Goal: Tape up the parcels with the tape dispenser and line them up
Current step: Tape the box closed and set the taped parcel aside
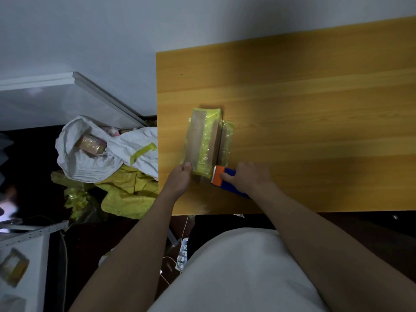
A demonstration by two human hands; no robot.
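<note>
A brown cardboard parcel (pixel 203 140) wrapped in strips of yellow-green tape lies near the left end of the wooden table (pixel 304 113). My left hand (pixel 180 179) grips the parcel's near end. My right hand (pixel 249 176) holds the blue handle of an orange and blue tape dispenser (pixel 221 179), whose toothed edge touches the parcel's near right corner. A band of clear yellow tape runs along the parcel's right side.
Left of the table on the floor sits a white sack (pixel 101 149) holding another taped parcel (pixel 91 144), with crumpled yellow-green bags (pixel 126 194) beside it. Lower left stands a white shelf with a small box (pixel 13 266). A power strip (pixel 182 255) lies under the table's front edge.
</note>
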